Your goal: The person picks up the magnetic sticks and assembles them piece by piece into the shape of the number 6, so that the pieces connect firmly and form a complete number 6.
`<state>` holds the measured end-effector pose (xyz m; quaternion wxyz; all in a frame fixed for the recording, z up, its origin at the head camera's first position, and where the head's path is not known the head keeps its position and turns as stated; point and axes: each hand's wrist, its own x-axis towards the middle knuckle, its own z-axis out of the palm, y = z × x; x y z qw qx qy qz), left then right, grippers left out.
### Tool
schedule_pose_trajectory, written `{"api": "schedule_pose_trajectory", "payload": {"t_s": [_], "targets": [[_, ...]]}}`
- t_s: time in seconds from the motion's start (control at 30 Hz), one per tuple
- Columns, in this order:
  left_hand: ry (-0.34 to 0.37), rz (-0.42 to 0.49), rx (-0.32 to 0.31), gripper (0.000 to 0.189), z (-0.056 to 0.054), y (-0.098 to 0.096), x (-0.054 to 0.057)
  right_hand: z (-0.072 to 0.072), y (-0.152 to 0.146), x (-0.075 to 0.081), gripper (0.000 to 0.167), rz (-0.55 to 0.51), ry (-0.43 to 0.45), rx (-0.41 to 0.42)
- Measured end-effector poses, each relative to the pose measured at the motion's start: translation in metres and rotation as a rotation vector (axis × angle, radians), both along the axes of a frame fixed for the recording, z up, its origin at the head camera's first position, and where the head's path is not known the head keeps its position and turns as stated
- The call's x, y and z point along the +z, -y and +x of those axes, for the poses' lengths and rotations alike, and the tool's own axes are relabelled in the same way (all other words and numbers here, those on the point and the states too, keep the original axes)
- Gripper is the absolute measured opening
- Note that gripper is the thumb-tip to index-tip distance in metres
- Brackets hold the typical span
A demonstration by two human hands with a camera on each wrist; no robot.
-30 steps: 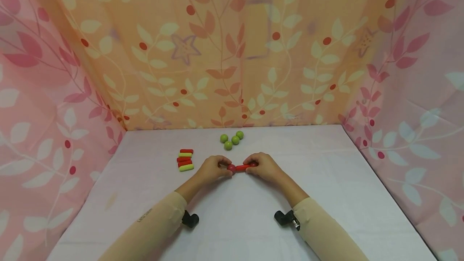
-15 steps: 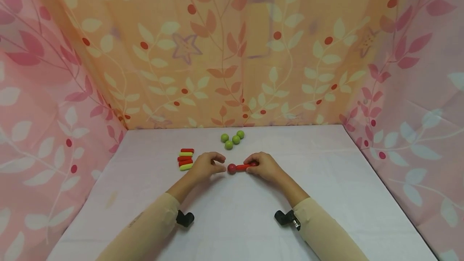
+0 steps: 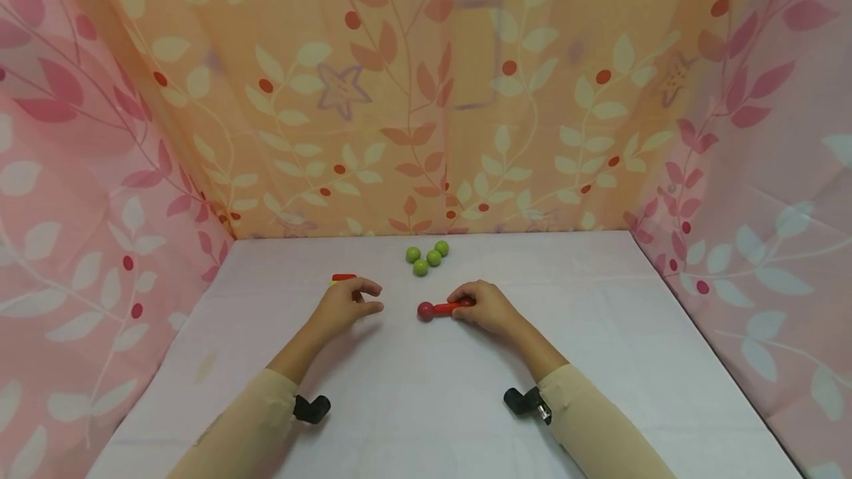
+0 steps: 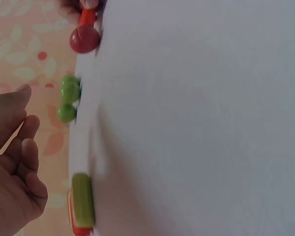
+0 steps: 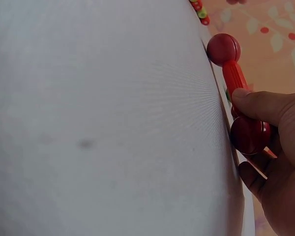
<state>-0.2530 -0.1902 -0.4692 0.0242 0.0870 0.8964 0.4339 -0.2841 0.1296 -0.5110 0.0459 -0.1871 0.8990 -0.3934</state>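
Observation:
Near the middle of the table in the head view, my right hand (image 3: pixel 489 307) pinches a red rod (image 3: pixel 444 309) that has a dark red ball (image 3: pixel 425 310) at each end. In the right wrist view the thumb lies on the rod beside the nearer ball (image 5: pixel 247 135). To the left, my left hand (image 3: pixel 341 307) is off the rod and holds nothing, its fingers apart and slightly bent. It hovers by a row of short red and yellow rods and hides most of them; one red rod (image 3: pixel 343 277) shows behind it. A yellow-green rod (image 4: pixel 82 199) shows in the left wrist view.
Several green balls (image 3: pixel 420 267) sit in a cluster toward the back of the white table (image 3: pixel 426 405). Floral curtains (image 3: pixel 413 94) rise along the back and both sides. A black wrist camera (image 3: pixel 311 409) sits under each sleeve.
My left hand has let go of the left dark red ball and moved left, over the row of rods. The right hand still holds the joined rod and balls in the same place.

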Motion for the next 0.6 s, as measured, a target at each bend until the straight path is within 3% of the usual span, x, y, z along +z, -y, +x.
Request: {"api": "schedule_pose_trajectory", "payload": {"t_s": [0.1, 0.3, 0.6], "targets": [[-0.038, -0.011, 0.004, 0.035, 0.003, 0.014, -0.003, 0.001, 0.000, 0.000, 0.018, -0.005, 0.010, 0.001], [-0.049, -0.049, 0.048, 0.039, 0.008, 0.042, -0.009, 0.000, 0.001, 0.000, 0.017, -0.004, 0.032, 0.000], [-0.062, -0.124, 0.094, 0.040, 0.007, 0.066, -0.015, 0.000, 0.001, 0.001, 0.018, -0.001, 0.029, 0.007]]}}
